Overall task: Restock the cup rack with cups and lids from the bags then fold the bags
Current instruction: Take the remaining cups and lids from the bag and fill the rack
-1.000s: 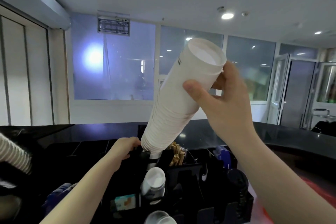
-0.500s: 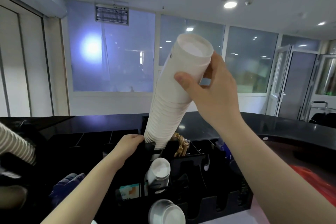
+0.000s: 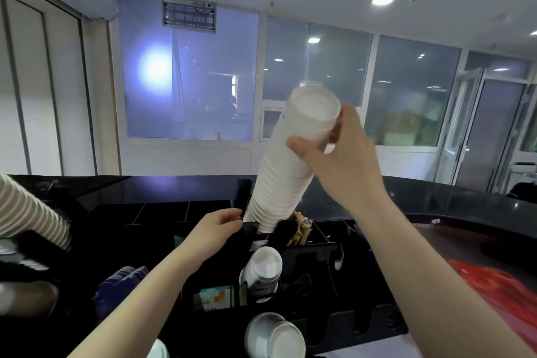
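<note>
Black surface (image 3: 174,192) carries black cup rack (image 3: 319,314). Tall white cup stack (image 3: 279,171) tilted, lower end in rack's back slot. Right hand (image 3: 343,163) grip curled round stack top. Left hand (image 3: 215,229) fingers curled on rack edge beside stack base.

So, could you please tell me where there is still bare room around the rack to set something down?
The dark counter behind the rack, left of the white cup stack, looks bare, as does its curved stretch at far right. The rack itself is crowded: the right hand and left hand work the stack, wooden stirrers sit beside it, and more cups fill the front slots.
</note>
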`<act>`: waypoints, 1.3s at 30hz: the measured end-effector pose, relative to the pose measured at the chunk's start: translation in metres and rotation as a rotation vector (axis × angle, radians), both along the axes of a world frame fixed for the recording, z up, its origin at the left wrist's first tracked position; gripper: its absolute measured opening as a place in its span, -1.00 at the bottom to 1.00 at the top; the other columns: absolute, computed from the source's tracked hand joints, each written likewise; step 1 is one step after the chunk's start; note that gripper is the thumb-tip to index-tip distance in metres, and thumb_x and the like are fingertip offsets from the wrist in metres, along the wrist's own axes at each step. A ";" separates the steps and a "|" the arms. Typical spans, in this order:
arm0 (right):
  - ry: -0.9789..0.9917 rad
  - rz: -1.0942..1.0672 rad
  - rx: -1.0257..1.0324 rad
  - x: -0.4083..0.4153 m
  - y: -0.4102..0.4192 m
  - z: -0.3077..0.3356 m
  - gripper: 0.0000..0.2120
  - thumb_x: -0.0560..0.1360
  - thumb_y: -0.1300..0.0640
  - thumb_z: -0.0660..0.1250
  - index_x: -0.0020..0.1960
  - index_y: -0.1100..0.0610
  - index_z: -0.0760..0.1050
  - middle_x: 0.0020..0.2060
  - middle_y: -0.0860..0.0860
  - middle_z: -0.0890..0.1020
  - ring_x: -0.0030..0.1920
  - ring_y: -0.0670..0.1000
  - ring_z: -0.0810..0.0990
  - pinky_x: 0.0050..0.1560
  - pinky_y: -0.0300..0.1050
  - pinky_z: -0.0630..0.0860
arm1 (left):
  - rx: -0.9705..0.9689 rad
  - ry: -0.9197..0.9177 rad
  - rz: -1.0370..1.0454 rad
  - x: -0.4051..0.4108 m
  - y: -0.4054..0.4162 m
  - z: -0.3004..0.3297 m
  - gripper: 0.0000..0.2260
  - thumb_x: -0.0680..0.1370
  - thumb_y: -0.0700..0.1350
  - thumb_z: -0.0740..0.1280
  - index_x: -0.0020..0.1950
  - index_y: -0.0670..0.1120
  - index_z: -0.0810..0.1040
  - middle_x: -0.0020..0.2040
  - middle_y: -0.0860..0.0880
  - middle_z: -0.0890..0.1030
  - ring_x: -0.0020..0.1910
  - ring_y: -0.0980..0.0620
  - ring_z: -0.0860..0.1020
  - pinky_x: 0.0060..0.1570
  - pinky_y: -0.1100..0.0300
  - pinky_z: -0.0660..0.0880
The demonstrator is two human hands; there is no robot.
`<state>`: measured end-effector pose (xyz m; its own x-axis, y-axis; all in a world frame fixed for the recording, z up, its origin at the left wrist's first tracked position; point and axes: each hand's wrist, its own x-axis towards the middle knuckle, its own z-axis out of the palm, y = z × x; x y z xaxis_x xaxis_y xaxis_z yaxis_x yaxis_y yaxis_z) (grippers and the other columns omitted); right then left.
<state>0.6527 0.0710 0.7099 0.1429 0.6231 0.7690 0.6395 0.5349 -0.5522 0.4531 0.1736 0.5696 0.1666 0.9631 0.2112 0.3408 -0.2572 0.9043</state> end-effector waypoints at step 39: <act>0.290 0.173 -0.281 -0.011 0.070 -0.093 -0.17 0.00 -0.09 0.57 0.17 -0.23 0.24 -0.03 -0.30 0.54 -0.05 -0.46 0.49 -0.16 -0.40 0.47 | 0.336 -0.089 0.012 0.058 -0.007 0.023 -0.23 0.12 0.21 0.47 0.27 0.40 0.20 0.05 0.45 0.50 0.02 0.42 0.50 -0.08 0.37 0.43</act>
<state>0.6420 0.1409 0.6167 0.2026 0.8362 0.5096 0.3506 0.4240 -0.8350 0.5113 0.1661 0.5925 0.1223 0.8390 0.5303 0.2692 -0.5423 0.7959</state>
